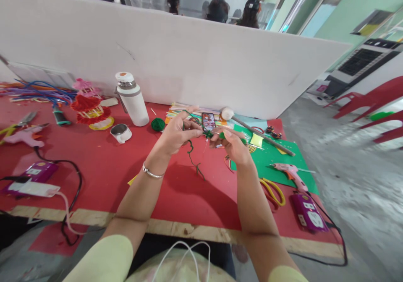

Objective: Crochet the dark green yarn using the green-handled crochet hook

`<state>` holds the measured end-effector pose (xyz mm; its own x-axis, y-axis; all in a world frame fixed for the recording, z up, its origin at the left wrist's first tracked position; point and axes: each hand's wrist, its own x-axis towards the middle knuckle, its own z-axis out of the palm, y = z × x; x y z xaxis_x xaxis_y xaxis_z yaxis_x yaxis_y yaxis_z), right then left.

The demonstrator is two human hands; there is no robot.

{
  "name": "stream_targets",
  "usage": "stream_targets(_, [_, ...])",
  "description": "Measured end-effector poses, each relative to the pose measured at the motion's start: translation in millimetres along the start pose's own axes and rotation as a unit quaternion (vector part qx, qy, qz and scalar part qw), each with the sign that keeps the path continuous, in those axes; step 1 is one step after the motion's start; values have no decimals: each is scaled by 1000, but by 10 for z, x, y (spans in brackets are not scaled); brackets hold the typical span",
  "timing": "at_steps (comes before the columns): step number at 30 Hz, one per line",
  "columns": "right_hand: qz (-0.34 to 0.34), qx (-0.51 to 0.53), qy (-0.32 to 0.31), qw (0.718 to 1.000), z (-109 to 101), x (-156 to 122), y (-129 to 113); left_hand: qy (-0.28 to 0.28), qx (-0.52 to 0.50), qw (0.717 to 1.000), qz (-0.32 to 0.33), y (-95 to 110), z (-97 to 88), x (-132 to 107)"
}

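Observation:
Over the middle of the red table, my two hands meet at a small piece of green yarn work (208, 134). My left hand (176, 135) pinches its left side, with a strand of yarn running up over the fingers. In my right hand (235, 147) is a crochet hook (222, 135) with a green handle, its metal end pointing at the yarn work. A loose yarn tail (197, 168) hangs below my left hand onto the table. Left of that hand sits a ball of green yarn (158, 124). Just behind the hands, a phone (208, 121) with a lit screen stands propped.
A white thermos (134, 103) and a metal cup (121, 133) stand left. Glue guns (291, 173) lie at both sides, with purple power boxes (308, 212) and cables. Yellow-handled scissors (273, 191) and a stick (264, 136) lie right. A white partition (189, 59) closes the back.

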<state>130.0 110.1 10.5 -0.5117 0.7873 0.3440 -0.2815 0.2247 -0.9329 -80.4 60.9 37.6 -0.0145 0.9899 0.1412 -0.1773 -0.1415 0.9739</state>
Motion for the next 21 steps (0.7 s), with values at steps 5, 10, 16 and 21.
stream_targets(5, [10, 4, -22, 1000, -17, -11, -8, 2, 13, 1000, 0, 10, -4, -4])
stream_targets(10, [-1, -23, -38, 999, -53, -7, 4, 10, 52, 998, 31, -4, -14, -2])
stream_targets(16, [-30, -104, -27, 994, -15, -10, -63, 39, 119, 988, 87, -36, 10, 10])
stream_targets(21, [-61, -174, -18, 983, 42, -20, -125, 64, 172, 975, 123, -67, 39, 23])
